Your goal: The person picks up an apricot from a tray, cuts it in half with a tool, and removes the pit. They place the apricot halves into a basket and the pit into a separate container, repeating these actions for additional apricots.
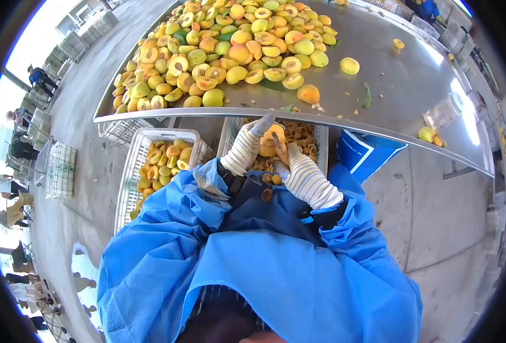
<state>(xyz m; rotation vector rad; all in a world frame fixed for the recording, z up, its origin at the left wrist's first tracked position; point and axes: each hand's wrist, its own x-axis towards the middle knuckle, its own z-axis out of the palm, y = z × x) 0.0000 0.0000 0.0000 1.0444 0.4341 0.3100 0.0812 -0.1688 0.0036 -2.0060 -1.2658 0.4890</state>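
My left hand (244,146), in a striped knit glove, holds an apricot half (269,144) with its cut side up, in front of the table edge. In my gloved right hand (310,178) is a small pitting tool (280,150) with a brownish handle, its tip at the fruit; the fingers partly hide it. Below both hands, a crate (321,146) holds many brown pits (298,132). Several loose brown pieces (266,195) show just below my right hand, against the blue apron.
A metal table (390,86) bears a heap of whole and halved apricots (207,51). To the left, a white crate (127,171) contains apricot halves. A blue bag (358,154) stands under the table. A clear container (443,111) lies at right. People and stacked crates are at far left.
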